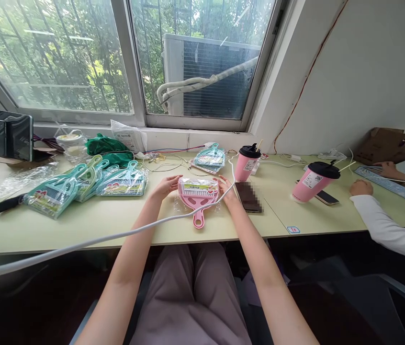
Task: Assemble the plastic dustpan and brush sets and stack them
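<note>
A pink dustpan and brush set [198,199] lies on the pale table [174,230] in front of me, its handle toward me, with a printed card and clear plastic wrap around it. My left hand [167,186] is at the upper left corner of the wrap, fingers bent against it. At the upper right corner my right hand [225,188] has its fingers on the plastic. Both hands seem to pinch the wrap's edges. A white cable crosses in front of the set's handle.
Wrapped green sets [121,182] lie left, near a black-handled tool [6,204]. Another wrapped set [208,158] lies behind. Pink cups [247,163] and phones [249,196] stand or lie right. Another person's hand [361,188] rests at far right.
</note>
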{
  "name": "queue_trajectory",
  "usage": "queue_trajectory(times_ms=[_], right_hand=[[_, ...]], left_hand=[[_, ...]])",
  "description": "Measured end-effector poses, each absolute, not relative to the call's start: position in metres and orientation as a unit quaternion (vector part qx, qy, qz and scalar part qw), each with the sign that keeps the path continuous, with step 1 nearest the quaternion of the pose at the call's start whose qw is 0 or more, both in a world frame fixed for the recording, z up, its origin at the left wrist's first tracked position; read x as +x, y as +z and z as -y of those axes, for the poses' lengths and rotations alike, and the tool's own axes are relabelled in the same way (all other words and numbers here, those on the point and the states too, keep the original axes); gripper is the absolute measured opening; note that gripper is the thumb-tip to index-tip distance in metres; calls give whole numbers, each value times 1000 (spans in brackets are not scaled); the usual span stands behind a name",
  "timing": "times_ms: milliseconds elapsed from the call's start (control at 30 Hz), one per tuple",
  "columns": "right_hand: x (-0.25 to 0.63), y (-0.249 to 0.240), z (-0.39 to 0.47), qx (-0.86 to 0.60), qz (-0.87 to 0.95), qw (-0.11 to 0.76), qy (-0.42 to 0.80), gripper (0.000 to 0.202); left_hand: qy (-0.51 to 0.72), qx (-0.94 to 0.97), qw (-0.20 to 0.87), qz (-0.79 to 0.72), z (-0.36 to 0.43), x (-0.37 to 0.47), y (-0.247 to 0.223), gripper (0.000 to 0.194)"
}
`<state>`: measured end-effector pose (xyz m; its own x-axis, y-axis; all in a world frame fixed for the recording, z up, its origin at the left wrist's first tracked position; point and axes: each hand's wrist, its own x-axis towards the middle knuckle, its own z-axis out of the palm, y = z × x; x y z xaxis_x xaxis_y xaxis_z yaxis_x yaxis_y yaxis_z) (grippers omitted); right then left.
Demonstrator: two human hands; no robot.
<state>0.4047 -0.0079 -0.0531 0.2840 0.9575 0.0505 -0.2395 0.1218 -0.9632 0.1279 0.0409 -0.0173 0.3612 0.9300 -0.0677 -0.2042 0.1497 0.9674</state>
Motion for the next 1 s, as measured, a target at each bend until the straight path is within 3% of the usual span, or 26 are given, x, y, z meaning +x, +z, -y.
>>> queue_trajectory(times_ms=[200, 333, 533, 700, 1000], right_hand=[[406, -48, 11, -476, 332, 666, 469, 37], [400, -44, 14, -453, 364, 649, 492, 40], [392, -43, 21, -411, 438, 601, 527, 49], [388, -39, 25, -429, 450, 583, 523, 47], [389, -40, 19, -452, 404, 597, 525, 35]], left_hand=[[404, 511, 660, -375, -39, 129, -13, 38], [406, 553, 567, -455, -39, 132, -10, 49], [220, 729, 462, -454, -30, 128, -6, 26], [177, 728, 481, -455, -26, 128, -4, 27], [279, 640, 578, -423, -32, 120, -12, 36]])
